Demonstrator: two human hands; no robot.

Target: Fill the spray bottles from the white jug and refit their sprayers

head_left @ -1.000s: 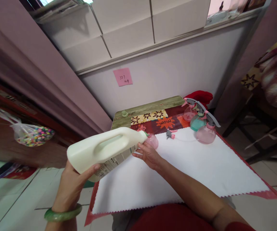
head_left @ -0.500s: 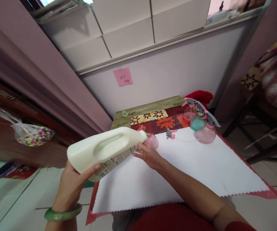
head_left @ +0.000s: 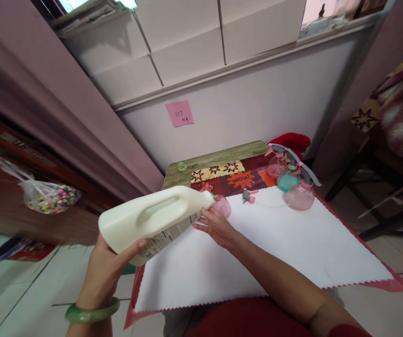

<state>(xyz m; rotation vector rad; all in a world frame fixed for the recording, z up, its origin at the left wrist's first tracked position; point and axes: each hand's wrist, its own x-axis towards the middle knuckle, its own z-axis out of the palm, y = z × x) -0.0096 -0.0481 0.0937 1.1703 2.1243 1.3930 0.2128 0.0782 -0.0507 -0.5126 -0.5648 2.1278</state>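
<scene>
Tilted nearly level, a large cream detergent bottle (head_left: 141,210) points its mouth right, down at a small pink spray bottle (head_left: 222,206) without its sprayer head. My left hand (head_left: 112,255), a green bangle at its wrist, grips the big bottle's base from below. Near the neck, my right hand (head_left: 217,226) supports the underside, its fingers partly hidden behind the bottle. Whether liquid flows I cannot tell. A grey and pink sprayer head (head_left: 248,196) with a clear tube lies on the white cloth (head_left: 257,252).
Spray bottles stand at the table's right: a teal one (head_left: 288,179), a pink one (head_left: 300,195) and another pink one (head_left: 276,167) behind. A green cap (head_left: 182,166) sits at the back left. A bag of colourful beads (head_left: 52,196) hangs at left; a dark stool (head_left: 373,187) stands right.
</scene>
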